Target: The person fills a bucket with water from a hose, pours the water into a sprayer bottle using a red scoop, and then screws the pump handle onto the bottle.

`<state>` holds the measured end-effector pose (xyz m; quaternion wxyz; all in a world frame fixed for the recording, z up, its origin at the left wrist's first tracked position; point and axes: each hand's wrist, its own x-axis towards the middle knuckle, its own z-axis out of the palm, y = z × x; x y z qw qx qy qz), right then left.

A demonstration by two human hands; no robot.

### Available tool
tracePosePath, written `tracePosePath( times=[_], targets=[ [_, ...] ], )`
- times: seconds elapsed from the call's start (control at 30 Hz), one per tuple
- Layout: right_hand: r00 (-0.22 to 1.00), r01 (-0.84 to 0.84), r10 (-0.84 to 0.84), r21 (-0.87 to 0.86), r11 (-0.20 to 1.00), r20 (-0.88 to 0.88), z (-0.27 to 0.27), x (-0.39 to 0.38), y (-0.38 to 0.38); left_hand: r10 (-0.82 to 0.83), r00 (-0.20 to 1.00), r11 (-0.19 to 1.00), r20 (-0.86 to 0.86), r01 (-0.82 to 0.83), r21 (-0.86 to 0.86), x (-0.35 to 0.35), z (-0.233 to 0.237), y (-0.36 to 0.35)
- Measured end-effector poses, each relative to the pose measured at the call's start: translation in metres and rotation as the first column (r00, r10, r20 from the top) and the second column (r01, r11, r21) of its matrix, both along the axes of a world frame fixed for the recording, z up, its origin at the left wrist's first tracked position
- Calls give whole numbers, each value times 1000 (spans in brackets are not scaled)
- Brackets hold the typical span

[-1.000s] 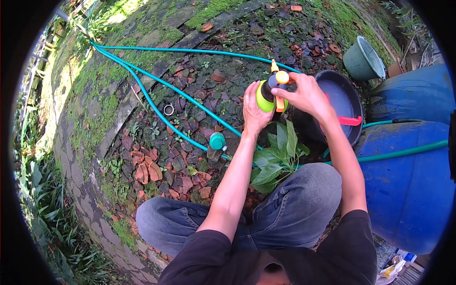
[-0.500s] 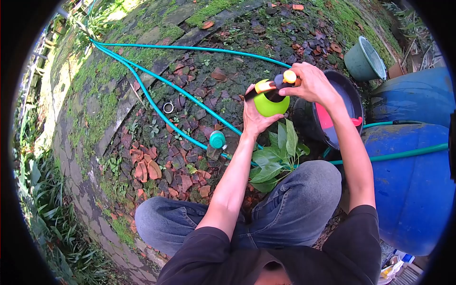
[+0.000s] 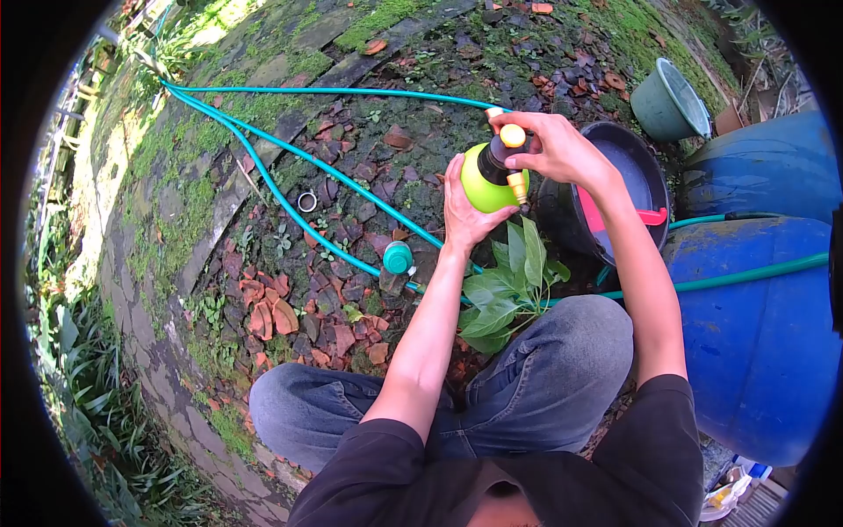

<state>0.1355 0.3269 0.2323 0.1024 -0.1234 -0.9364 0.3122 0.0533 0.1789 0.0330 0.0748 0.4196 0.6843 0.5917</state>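
A lime-green spray bottle (image 3: 488,197) is held above the ground in front of me. My left hand (image 3: 465,215) wraps round its side, thumb toward the lower edge. The fingers of my right hand (image 3: 569,158) grip the bottle's black spray head (image 3: 495,163), which carries a yellow knob (image 3: 512,135) on top and a gold-coloured nozzle (image 3: 518,186). Just below the bottle, a bunch of green leaves (image 3: 496,303) lies by my knee. To the left on the ground stands a small teal-capped container (image 3: 398,257).
Right of my hands is a black basin (image 3: 648,167) with a red-handled item (image 3: 650,217) in it. Behind stand a green bucket (image 3: 669,105) and blue drums (image 3: 746,342). A teal hose (image 3: 290,206) crosses the mossy ground, near a metal ring (image 3: 307,201) and broken terracotta pieces (image 3: 272,307).
The spray head has turned relative to the bottle, its nozzle now toward the lower right. My right hand has shifted slightly left with it, while my left hand stays round the bottle.
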Motion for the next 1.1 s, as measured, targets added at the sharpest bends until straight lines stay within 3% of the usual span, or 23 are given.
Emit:
tracePosePath(
  times=[0.1,0.13,0.23,0.27,0.37,0.4,0.47,0.53,0.57,0.63,0.67,0.77,0.83,0.9,1.0,1.1],
  targets=[
    [923,250,-295,198,948,247,9,-11,-17,-9,999,1000,32,8,8,0,-1,0],
    [928,304,-344,242,921,145,0,-9,-17,22,997,1000,-76,-24,-13,-1,-3,1],
    [828,373,-515,467,802,223,-5,-10,-31,7,1000,1000,5,-7,-10,0,-1,0],
    [857,350,-470,432,831,211,-2,-5,-31,5,1000,1000,10,-5,-17,0,-1,1],
    [752,403,-486,274,873,445,42,-1,-29,18,1000,999,0,-18,-28,1,-3,0],
    [853,404,-482,330,853,200,30,6,-26,23,999,999,-24,-24,-22,1,-3,-1],
    [931,360,-359,-3,933,70,0,11,-24,10,1000,1000,-11,-10,23,1,-4,0],
    [940,255,-205,164,953,-273,-34,12,-15,-20,999,998,30,18,66,1,-5,2],
    [949,314,-298,219,924,-104,-20,12,-16,-33,998,996,51,28,85,1,-8,2],
    [848,392,-482,350,851,221,28,12,-23,-24,998,999,63,21,50,0,-10,3],
    [845,374,-428,216,902,322,33,12,-17,6,999,999,42,-8,40,1,-3,2],
    [895,414,-442,259,873,59,17,14,-17,9,999,1000,33,-9,13,3,-6,2],
    [939,302,-254,207,931,-230,-12,12,-13,11,1000,1000,3,-12,21,3,-1,1],
    [918,357,-387,247,901,85,4,13,-28,-42,997,998,59,40,41,0,-4,0],
    [839,408,-490,322,854,236,31,13,-23,-56,997,998,54,57,-14,-2,-4,-1],
    [922,359,-386,319,877,22,17,14,-22,-10,998,1000,55,10,-2,1,-6,2]
  ],
)
